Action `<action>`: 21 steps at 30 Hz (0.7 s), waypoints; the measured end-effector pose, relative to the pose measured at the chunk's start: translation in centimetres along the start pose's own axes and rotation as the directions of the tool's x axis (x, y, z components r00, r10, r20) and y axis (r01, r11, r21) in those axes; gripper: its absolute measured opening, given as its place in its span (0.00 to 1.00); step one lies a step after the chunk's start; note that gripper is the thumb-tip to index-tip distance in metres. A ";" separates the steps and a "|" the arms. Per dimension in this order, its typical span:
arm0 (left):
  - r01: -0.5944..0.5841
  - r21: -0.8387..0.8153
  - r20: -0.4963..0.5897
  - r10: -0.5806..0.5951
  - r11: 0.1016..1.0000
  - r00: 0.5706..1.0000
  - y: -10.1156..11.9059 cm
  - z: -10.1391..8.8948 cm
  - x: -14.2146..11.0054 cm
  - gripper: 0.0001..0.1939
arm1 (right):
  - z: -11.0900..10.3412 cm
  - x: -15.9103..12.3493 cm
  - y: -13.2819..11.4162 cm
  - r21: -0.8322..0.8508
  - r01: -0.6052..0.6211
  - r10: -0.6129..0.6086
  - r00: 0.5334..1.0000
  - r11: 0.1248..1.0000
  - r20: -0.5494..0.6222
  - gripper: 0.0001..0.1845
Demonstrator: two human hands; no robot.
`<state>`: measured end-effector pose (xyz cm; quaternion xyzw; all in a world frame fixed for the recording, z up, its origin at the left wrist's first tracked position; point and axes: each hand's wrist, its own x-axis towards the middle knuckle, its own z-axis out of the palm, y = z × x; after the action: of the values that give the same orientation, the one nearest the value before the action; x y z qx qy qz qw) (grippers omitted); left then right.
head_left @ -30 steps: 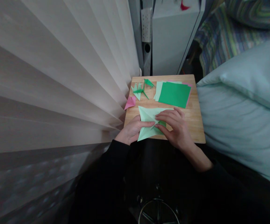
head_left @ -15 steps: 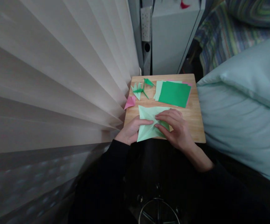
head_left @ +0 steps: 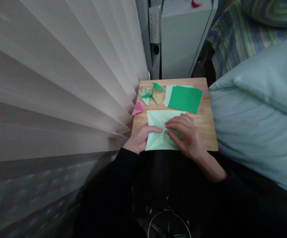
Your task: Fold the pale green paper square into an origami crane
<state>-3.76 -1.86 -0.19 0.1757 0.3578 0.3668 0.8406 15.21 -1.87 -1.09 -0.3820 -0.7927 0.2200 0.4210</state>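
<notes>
A light green sheet of origami paper (head_left: 155,142) with creases meeting near its middle lies almost flat at the front of a small wooden table. My left hand (head_left: 140,138) grips its left side, thumb stretched over the top and the other fingers underneath, mostly hidden. From the right, my right hand (head_left: 186,134) bends over the sheet, thumb and fingertips close together on the paper near the centre. That hand covers the sheet's right edge. Behind are folded green paper cranes (head_left: 147,96), a pink folded piece (head_left: 138,107) and a stack of green sheets (head_left: 186,99).
The wooden table (head_left: 209,132) stands between a pleated blind (head_left: 96,82) on the left and pale bedding (head_left: 255,122) on the right. A white cabinet (head_left: 183,46) rises behind it. Below the front edge is a round metal chair base (head_left: 168,224).
The light green sheet has opened out flatter, its right part spreading and its lower edge straightening. Both hands stay in nearly the same place.
</notes>
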 end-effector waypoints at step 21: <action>-0.235 0.086 -0.199 0.248 0.968 0.948 0.6 -0.1 0.3 0.23 | -1.1 0.7 -0.5 0.543 -0.486 0.465 0.865 0.685 0.187 0.21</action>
<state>-4.02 -1.27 -0.08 0.2045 0.4307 0.4720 0.7416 15.65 -1.56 0.20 -0.4256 -0.5695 0.5559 0.4307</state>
